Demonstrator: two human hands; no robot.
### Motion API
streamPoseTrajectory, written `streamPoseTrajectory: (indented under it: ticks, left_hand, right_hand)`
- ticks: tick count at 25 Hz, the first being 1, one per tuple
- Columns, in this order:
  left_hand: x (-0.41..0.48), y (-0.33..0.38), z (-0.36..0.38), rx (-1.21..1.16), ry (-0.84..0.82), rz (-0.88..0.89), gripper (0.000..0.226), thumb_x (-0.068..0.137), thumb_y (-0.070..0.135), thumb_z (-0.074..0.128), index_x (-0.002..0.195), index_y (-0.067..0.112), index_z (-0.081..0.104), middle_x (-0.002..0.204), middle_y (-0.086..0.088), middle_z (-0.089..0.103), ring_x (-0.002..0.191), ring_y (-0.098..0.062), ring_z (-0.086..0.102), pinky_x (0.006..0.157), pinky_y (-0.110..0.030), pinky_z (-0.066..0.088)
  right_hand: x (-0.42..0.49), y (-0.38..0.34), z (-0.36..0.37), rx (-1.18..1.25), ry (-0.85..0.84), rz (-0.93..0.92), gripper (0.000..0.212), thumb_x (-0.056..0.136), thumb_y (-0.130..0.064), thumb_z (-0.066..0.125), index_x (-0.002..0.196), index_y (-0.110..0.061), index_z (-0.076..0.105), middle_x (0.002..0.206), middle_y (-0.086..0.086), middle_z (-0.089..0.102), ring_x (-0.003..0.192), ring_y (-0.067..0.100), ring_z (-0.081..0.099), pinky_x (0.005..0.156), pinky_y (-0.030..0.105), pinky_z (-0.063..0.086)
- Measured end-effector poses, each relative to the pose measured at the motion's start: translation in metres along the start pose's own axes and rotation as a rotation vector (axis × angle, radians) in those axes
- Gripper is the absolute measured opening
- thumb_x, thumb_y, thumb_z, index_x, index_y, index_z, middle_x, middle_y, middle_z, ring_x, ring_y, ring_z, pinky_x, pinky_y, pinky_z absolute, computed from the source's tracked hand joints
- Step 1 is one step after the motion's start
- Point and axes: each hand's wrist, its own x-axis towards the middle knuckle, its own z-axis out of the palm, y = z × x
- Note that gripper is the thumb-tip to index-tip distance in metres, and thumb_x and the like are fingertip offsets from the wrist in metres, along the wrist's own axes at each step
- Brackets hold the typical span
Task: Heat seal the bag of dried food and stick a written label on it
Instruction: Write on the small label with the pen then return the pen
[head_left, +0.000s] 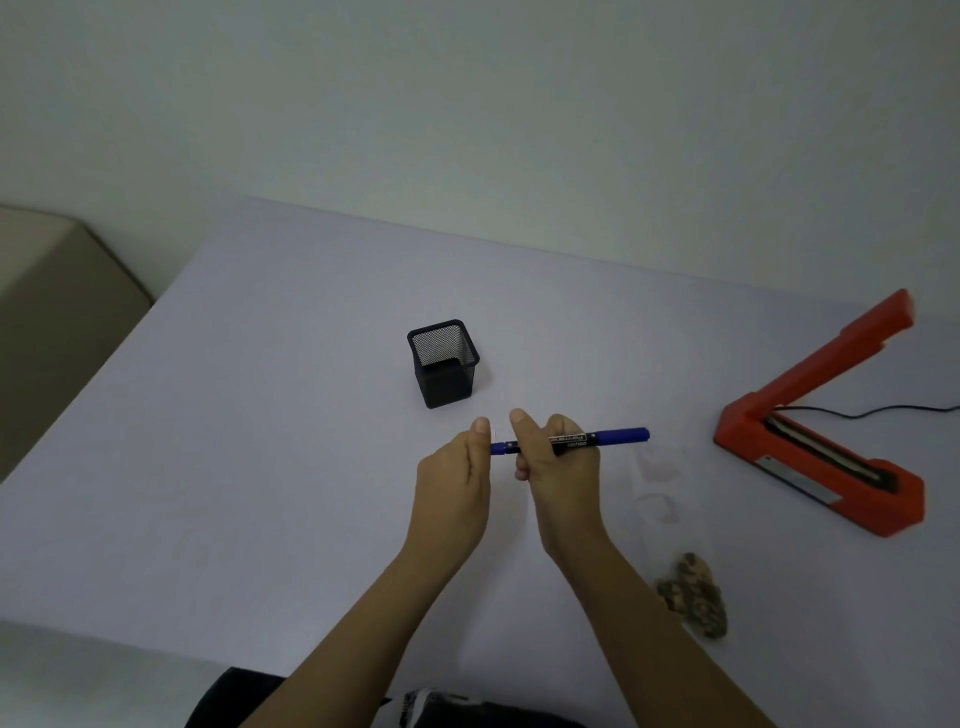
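A blue and black marker (608, 438) lies level above the table, held by both hands. My right hand (558, 462) grips its barrel. My left hand (457, 467) pinches the marker's left end, where the cap sits. A clear bag of brown dried food (693, 595) lies on the table to the right of my right forearm; its upper clear part is faint against the cloth. The red heat sealer (821, 441) stands at the right with its arm raised.
A black mesh pen holder (444, 364) stands just beyond my hands. A black cable (883, 411) runs from the sealer off the right edge. The table (260, 415) is covered in pale cloth; a beige object sits off its left edge.
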Motion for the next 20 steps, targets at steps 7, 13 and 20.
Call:
streamPoseTrajectory:
  ticks: [7, 13, 20]
  left_hand:
    - [0.004, -0.003, -0.008, 0.021, -0.027, -0.068, 0.04, 0.1, 0.033, 0.026, 0.073, 0.017, 0.05, 0.062, 0.005, 0.046, 0.057, -0.007, 0.045, 0.049, -0.006, 0.036]
    - [0.037, -0.011, -0.027, 0.034, -0.036, -0.008, 0.05, 0.1, 0.037, 0.028, 0.068, 0.013, 0.059, 0.065, -0.005, 0.06, 0.06, -0.015, 0.055, 0.059, -0.016, 0.043]
    - [0.14, -0.033, -0.035, 0.325, 0.1, -0.077, 0.037, 0.099, 0.018, 0.035, 0.129, -0.003, 0.042, 0.122, -0.024, 0.057, 0.112, -0.036, 0.052, 0.089, -0.039, 0.042]
  right_hand:
    - [0.004, -0.001, 0.002, 0.033, -0.105, 0.057, 0.022, 0.091, -0.031, 0.051, 0.074, -0.017, 0.052, 0.058, -0.006, 0.06, 0.044, 0.005, 0.054, 0.049, 0.017, 0.048]
    - [0.042, -0.014, 0.0, 0.037, 0.002, -0.133, 0.01, 0.096, -0.025, 0.044, 0.086, -0.023, 0.047, 0.077, -0.002, 0.055, 0.059, 0.003, 0.055, 0.059, 0.017, 0.051]
    - [0.133, -0.037, 0.063, -0.606, -0.14, -0.603, 0.021, 0.093, -0.02, 0.052, 0.11, -0.011, 0.044, 0.068, 0.0, 0.054, 0.063, 0.019, 0.056, 0.06, 0.027, 0.046]
